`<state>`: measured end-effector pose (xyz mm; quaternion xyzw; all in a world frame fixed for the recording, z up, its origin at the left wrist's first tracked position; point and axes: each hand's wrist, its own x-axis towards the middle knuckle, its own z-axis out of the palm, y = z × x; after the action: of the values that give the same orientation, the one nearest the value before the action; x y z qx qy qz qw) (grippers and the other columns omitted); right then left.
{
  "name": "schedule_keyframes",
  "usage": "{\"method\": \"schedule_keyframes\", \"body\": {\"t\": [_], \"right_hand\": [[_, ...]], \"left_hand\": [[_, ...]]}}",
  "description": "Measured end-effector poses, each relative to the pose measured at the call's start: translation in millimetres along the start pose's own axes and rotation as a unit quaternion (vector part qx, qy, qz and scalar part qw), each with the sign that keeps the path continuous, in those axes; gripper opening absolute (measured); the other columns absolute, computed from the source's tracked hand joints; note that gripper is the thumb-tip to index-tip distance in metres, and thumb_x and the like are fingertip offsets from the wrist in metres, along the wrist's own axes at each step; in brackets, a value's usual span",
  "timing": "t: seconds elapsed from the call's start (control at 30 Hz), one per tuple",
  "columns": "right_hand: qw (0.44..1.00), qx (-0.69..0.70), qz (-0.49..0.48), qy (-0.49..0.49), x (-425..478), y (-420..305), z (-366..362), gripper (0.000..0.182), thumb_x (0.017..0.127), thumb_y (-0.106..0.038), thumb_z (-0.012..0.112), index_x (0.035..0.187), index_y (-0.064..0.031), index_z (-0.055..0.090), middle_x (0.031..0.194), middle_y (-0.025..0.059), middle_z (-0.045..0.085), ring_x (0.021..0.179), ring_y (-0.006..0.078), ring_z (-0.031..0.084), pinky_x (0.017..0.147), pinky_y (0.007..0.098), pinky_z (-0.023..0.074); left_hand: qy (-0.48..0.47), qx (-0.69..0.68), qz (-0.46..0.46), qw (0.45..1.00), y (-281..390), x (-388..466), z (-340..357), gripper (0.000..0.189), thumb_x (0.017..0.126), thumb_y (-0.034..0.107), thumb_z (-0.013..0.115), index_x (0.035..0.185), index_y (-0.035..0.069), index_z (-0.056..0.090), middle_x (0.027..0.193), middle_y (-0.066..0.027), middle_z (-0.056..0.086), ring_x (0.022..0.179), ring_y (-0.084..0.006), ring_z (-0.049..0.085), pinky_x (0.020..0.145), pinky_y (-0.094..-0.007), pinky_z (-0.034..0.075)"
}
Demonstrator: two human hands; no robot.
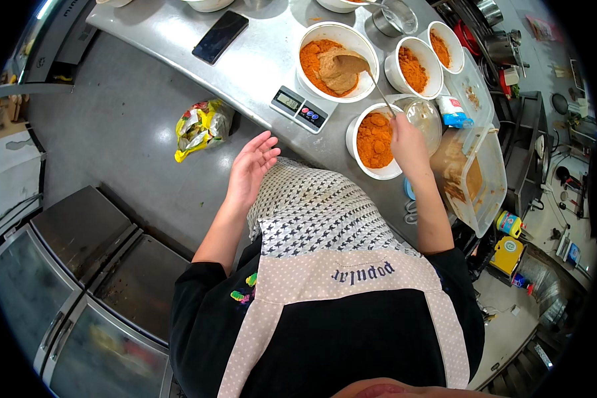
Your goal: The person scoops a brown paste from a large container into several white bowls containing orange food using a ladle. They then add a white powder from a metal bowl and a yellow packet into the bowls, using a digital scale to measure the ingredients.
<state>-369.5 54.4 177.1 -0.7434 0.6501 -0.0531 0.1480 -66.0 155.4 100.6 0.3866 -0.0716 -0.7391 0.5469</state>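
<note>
My right hand (408, 144) grips the thin handle of a metal ladle (352, 63). The ladle's bowl rests in brown paste (336, 74), which lies on orange-red powder in a white tub (307, 37). That tub stands on a digital kitchen scale (299, 108) with a lit display. Below my right wrist's left side, another white tub (384, 173) holds clumpy orange powder (374, 142). My left hand (253, 161) is empty, palm up and fingers apart, in front of the table edge. To the right, a clear plastic container (482, 184) lies tilted with brown paste inside.
Two more white tubs of orange powder (413, 69) (440, 48) stand at the right, near a metal pot (395, 22) and a blue-white packet (453, 112). A black phone (220, 37) lies near the steel table's edge. A yellow plastic bag (204, 127) is beyond that edge, lower down.
</note>
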Motion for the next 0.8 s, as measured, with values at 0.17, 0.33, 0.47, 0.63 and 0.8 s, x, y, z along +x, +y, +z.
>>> {"method": "schedule_keyframes", "body": {"t": [0.17,0.33,0.47,0.63,0.8], "right_hand": [[0.993,-0.104,0.047,0.026,14,13,8,0.019,0.091,-0.02,0.042,0.086,-0.0018,0.047,0.08,0.0232,0.059,0.074,0.0425,0.056,0.062,0.0491,0.0422],[0.98,0.195,0.034,0.018,16,28,2,0.015,0.092,-0.016,0.045,0.09,-0.0028,0.052,0.067,0.0068,0.05,0.063,0.0195,0.049,0.055,0.0313,0.0372],[0.949,0.307,0.065,0.0,11,14,-14,0.015,0.093,-0.015,0.044,0.091,-0.0029,0.054,0.063,-0.0059,0.033,0.058,0.0027,0.031,0.05,0.0187,0.0273],[0.951,0.301,0.059,0.04,-3,4,-30,0.017,0.093,-0.014,0.044,0.094,0.0007,0.053,0.067,0.0009,0.047,0.06,0.0066,0.04,0.055,0.0218,0.0354],[0.945,0.316,0.041,0.069,-16,-10,-45,0.018,0.094,-0.015,0.044,0.095,0.0001,0.053,0.064,-0.0021,0.038,0.058,0.0049,0.035,0.053,0.0197,0.0306]], "left_hand": [[0.002,-0.003,0.002,1.0,-1,-1,-1,0.047,0.083,0.01,0.041,0.127,-0.003,0.04,0.119,-0.012,0.052,0.101,-0.0185,0.054,0.088,-0.0295,0.042],[0.009,0.0,0.003,1.0,1,-3,-1,0.047,0.083,0.011,0.042,0.128,-0.003,0.04,0.119,-0.0118,0.052,0.101,-0.0185,0.054,0.088,-0.0292,0.042],[0.002,0.001,0.004,1.0,3,-1,-1,0.047,0.083,0.012,0.042,0.127,-0.003,0.04,0.119,-0.0116,0.052,0.101,-0.0182,0.054,0.088,-0.0291,0.042],[-0.001,0.0,0.004,1.0,2,1,0,0.046,0.083,0.011,0.042,0.127,-0.003,0.041,0.118,-0.0117,0.053,0.101,-0.0181,0.054,0.087,-0.0289,0.042],[0.004,-0.001,0.0,1.0,2,1,0,0.046,0.083,0.011,0.041,0.127,-0.003,0.041,0.118,-0.0118,0.053,0.1,-0.0184,0.054,0.087,-0.0288,0.043]]}}
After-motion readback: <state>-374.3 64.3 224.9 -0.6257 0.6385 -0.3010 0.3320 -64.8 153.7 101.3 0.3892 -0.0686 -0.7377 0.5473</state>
